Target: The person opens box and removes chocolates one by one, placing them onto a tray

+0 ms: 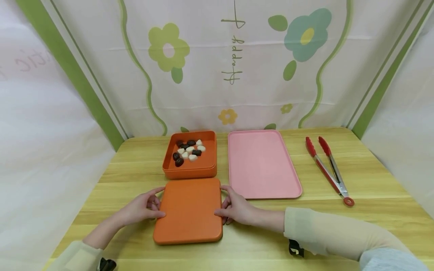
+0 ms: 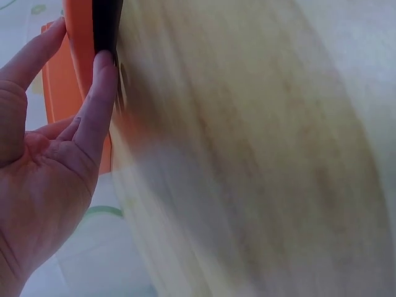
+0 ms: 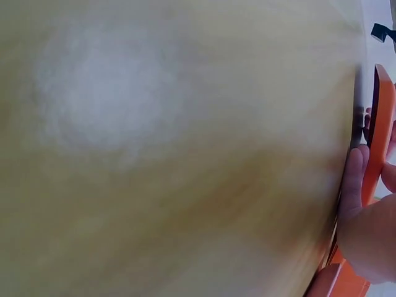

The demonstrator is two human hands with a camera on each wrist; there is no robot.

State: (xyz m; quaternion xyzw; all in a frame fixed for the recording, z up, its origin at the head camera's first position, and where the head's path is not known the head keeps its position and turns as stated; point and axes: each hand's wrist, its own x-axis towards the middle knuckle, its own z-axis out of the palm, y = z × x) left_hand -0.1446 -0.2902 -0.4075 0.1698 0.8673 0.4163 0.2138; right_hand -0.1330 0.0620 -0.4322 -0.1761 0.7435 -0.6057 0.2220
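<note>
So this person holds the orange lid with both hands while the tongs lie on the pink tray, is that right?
Not quite: the tongs lie on the table, to the right of the pink tray, as the head view shows. The left hand and right hand do hold the orange lid.

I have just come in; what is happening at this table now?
Someone's left hand and right hand hold a flat orange lid by opposite sides. Just behind it, an orange box stands open, with dark and white pieces inside. A pink tray and red-tipped tongs lie to the right of the box, untouched.
</note>
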